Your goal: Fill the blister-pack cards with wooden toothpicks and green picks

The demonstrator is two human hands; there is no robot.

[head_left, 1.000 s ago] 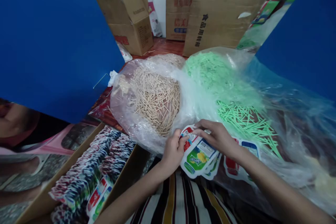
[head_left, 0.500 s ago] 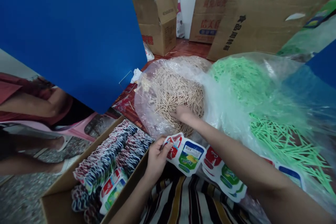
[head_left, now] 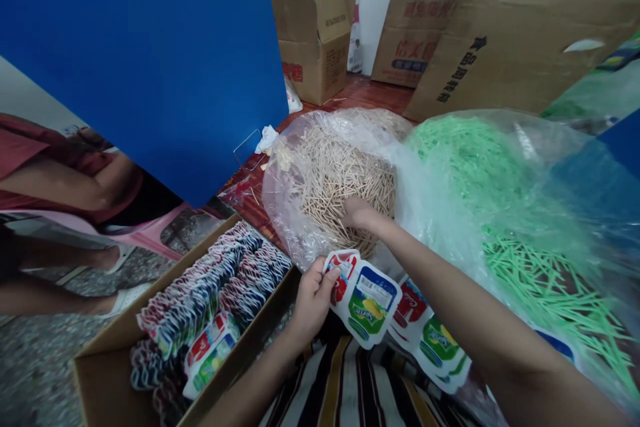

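My left hand [head_left: 316, 290] pinches the red end of a printed double packet [head_left: 367, 307], whose other half is green and blue with lemons. My right hand [head_left: 361, 215] reaches into a heap of thin beige sticks [head_left: 327, 177] in a clear plastic bag [head_left: 280, 213]. Its fingertips are hidden there, so whether they grip any sticks does not show. Under my right forearm, more of the same packets [head_left: 433, 337] overlap on my lap. To the left stands a long cardboard box [head_left: 107, 373] with rows of packets [head_left: 200, 300] packed on edge and one lying face up.
Green sticks [head_left: 550, 280] fill another clear bag on the right. A blue panel [head_left: 150, 60] rises at the left, with a seated person's arm [head_left: 75, 180] beside it. Cardboard boxes [head_left: 320, 40] and a large cardboard sheet [head_left: 520, 47] stand at the back.
The view has shifted slightly, moving most things a little rightward. My left hand still holds the packet, and my right hand stays in the beige sticks.
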